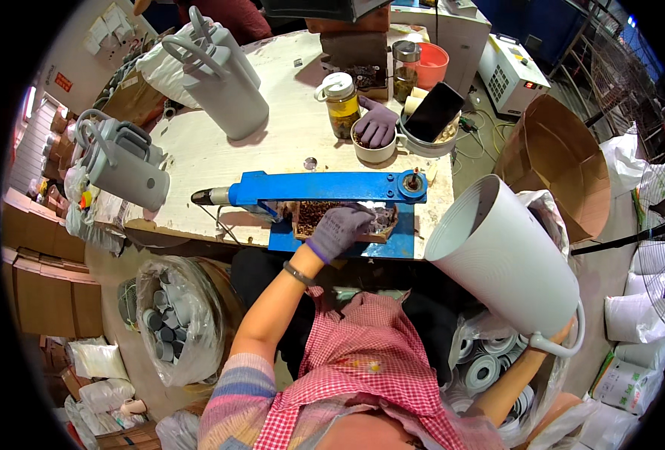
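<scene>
My left hand, in a grey glove, rests palm down on a shallow tray of small brown parts, its fingers closed among them; what they grip is hidden. The tray sits on the blue base plate under the long lever of a blue hand press. My right hand holds a large pale grey plastic jug by its loop handle, off the table's right edge. The jug is tilted, with its open mouth facing up and left toward the press.
Two groups of similar grey jugs lie on the white table's left half. Another person's gloved hand reaches into a white cup beside a jar and a phone. Bags of grey caps and white rings flank my lap. A cardboard box stands at the right.
</scene>
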Tool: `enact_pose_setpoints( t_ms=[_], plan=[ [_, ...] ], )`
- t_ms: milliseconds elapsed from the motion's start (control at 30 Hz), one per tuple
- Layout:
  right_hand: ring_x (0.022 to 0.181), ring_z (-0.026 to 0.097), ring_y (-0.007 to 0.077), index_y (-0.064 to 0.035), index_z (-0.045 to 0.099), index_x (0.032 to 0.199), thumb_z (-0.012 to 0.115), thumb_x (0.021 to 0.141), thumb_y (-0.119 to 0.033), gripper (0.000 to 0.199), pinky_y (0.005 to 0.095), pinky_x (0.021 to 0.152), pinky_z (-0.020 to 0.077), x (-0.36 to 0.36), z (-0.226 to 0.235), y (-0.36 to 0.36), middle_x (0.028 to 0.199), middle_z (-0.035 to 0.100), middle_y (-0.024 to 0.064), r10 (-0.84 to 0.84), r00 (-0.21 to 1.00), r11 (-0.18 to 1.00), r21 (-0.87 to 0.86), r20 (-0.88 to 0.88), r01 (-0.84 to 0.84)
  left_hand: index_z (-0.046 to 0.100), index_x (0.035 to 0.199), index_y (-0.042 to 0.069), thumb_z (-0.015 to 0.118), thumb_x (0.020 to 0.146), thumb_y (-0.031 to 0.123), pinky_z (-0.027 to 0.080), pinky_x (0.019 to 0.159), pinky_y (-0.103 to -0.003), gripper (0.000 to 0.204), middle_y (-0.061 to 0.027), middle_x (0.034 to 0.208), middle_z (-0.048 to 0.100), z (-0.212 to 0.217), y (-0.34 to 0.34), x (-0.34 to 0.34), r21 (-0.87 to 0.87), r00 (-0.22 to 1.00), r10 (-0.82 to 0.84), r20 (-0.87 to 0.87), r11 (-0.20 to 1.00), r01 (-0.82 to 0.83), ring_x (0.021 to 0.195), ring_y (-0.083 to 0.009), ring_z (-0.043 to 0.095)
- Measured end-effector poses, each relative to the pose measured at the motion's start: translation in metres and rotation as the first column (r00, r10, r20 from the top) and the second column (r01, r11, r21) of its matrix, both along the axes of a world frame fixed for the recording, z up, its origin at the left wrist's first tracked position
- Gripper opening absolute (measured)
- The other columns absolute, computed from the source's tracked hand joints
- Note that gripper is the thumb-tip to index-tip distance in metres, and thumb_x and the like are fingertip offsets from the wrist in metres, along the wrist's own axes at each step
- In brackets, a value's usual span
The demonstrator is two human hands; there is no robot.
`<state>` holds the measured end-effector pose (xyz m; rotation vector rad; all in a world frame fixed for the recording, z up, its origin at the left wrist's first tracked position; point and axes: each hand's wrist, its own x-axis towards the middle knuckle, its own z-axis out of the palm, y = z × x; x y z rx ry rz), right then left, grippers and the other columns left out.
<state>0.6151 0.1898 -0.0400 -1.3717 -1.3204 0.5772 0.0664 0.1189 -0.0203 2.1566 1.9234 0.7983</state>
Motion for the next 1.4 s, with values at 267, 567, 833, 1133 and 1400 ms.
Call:
enact_pose_setpoints(
  t_ms=[267, 567, 833, 1133, 1400],
  plan=[
    [0.105, 0.061, 0.0203, -0.0019, 0.052, 0.127, 0.042, 0.102, -0.032, 0.04, 0.0335, 0.09, 0.0509, -0.017, 0.003, 0.007, 0.12, 0.06, 0.0108, -0.106, 0.801, 0.992, -0.114, -0.59, 0.048, 0.069, 0.099, 0.009, 0.073, 0.078, 0.008, 0.055, 0.075, -0.037, 0.021, -0.0089, 0.096, 0.067, 0.102, 0.014, -0.007, 0.33, 0.999, -0.004, -0.041, 0.944, 0.017, 0.086, -0.0277, 0.066],
    [0.109, 0.06, 0.0241, 0.0017, 0.051, 0.131, 0.048, 0.099, -0.022, 0.04, 0.0369, 0.091, 0.0495, -0.001, -0.015, 0.007, 0.124, 0.059, 0.0159, -0.029, 0.999, 0.999, 0.025, -0.014, 0.03, 0.073, 0.103, 0.007, 0.078, 0.079, 0.018, 0.053, 0.074, -0.033, 0.027, -0.0117, 0.099, 0.068, 0.115, 0.014, -0.03, 0.107, 0.992, 0.039, 0.122, 0.993, -0.052, 0.087, -0.0243, 0.066],
    [0.096, 0.065, 0.0251, 0.0051, 0.063, 0.112, 0.054, 0.094, -0.023, 0.035, 0.0388, 0.084, 0.0512, -0.058, 0.076, 0.005, 0.109, 0.066, 0.0167, 0.161, 0.925, 0.957, 0.174, 0.344, -0.231, 0.071, 0.108, 0.009, 0.077, 0.08, 0.02, 0.052, 0.078, -0.035, 0.031, -0.0099, 0.103, 0.066, 0.122, -0.017, -0.058, 0.118, 0.982, 0.1, 0.16, 0.986, -0.12, 0.086, -0.0247, 0.063],
    [0.083, 0.066, 0.0224, 0.0056, 0.066, 0.101, 0.054, 0.092, -0.024, 0.033, 0.0364, 0.072, 0.0521, -0.104, 0.106, 0.007, 0.095, 0.069, 0.015, 0.145, 0.942, 0.987, 0.028, 0.303, -0.161, 0.07, 0.111, 0.02, 0.081, 0.072, 0.028, 0.046, 0.084, -0.039, 0.042, -0.0035, 0.113, 0.062, 0.083, -0.036, -0.05, 0.442, 0.927, 0.228, -0.297, 0.894, -0.078, 0.098, -0.0265, 0.057],
    [0.091, 0.065, 0.0199, 0.001, 0.054, 0.125, 0.049, 0.099, -0.027, 0.039, 0.0321, 0.078, 0.0552, -0.034, 0.02, 0.011, 0.112, 0.065, 0.0126, 0.141, 0.959, 0.988, 0.093, -0.247, -0.121, 0.067, 0.115, 0.011, 0.081, 0.068, 0.047, 0.044, 0.091, -0.042, 0.06, -0.0081, 0.117, 0.061, 0.113, -0.015, -0.038, 0.326, 0.956, 0.232, -0.181, 0.931, -0.164, 0.105, -0.0299, 0.057]
  ],
)
